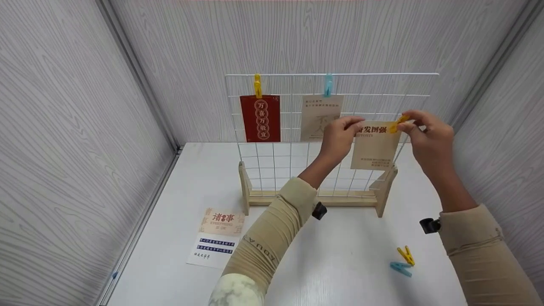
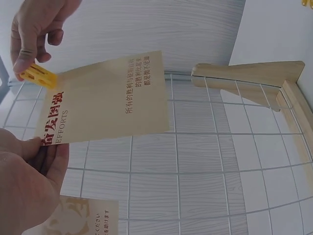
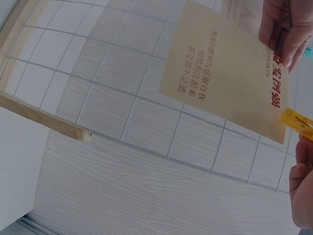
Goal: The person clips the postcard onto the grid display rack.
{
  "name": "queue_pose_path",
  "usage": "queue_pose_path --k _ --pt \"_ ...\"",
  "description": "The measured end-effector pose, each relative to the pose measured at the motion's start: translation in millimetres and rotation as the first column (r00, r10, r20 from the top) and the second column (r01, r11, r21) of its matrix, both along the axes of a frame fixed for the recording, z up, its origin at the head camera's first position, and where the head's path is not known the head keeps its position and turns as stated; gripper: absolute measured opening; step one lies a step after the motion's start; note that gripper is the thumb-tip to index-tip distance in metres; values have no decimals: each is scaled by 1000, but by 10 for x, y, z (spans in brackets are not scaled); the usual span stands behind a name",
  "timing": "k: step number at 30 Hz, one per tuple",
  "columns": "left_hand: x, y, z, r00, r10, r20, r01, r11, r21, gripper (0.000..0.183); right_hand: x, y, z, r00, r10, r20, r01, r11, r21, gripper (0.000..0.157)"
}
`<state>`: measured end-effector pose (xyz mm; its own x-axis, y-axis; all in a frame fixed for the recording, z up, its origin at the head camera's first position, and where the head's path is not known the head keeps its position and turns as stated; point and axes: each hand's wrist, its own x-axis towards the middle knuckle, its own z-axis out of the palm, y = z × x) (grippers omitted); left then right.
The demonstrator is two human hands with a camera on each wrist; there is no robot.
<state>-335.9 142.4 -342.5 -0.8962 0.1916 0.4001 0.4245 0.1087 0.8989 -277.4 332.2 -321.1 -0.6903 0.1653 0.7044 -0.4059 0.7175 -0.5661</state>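
Observation:
A cream card (image 1: 375,146) with red lettering hangs between both hands in front of the right part of a white wire grid (image 1: 272,165). My left hand (image 1: 340,138) pinches the card's upper left corner between thumb and fingers. At the upper right corner, my right hand (image 1: 431,136) pinches a yellow clothespin (image 2: 40,76), whose tip lies over the card's edge. Whether the clothespin also grips a wire, I cannot tell. In the right wrist view the same card (image 3: 225,73) stands in front of the grid.
On the grid hang a red card (image 1: 261,119) under a yellow clip (image 1: 257,86) and a pale card (image 1: 314,114) under a blue clip (image 1: 328,85). Wooden feet (image 1: 384,193) hold the grid. A printed card (image 1: 216,238), a yellow clothespin (image 1: 406,256) and a blue one (image 1: 401,268) lie on the table.

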Motion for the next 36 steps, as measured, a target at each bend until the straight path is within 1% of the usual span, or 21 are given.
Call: queue_pose_path --k 2,9,15,19,24,30,32,36 --pt "-22 13 33 1000 16 -9 -16 1000 -15 20 -26 -3 26 1000 -5 0 5 1000 -18 25" --pt "-52 96 157 999 28 -33 -29 999 -46 21 -124 -11 145 999 -51 7 52 996 -74 23" --pt "-80 174 224 993 68 -92 -76 993 -85 22 -210 -28 249 996 -80 -41 76 993 -87 25" --pt "-93 214 255 989 79 -122 -90 992 -90 22 -247 -27 306 996 -81 -48 76 992 -100 24" --pt "-98 231 302 983 84 -165 -104 988 -116 24 -239 -34 353 996 -81 -47 76 991 -106 24" --pt "-112 205 349 966 124 -226 -162 975 -155 24 -214 -70 376 995 -69 -72 62 993 -96 26" --pt "-119 196 351 962 132 -240 -174 971 -164 25 -210 -80 381 994 -65 -83 56 993 -99 25" --pt "-132 184 350 958 139 -251 -181 971 -154 25 -209 -96 391 993 -74 -95 64 993 -102 23"
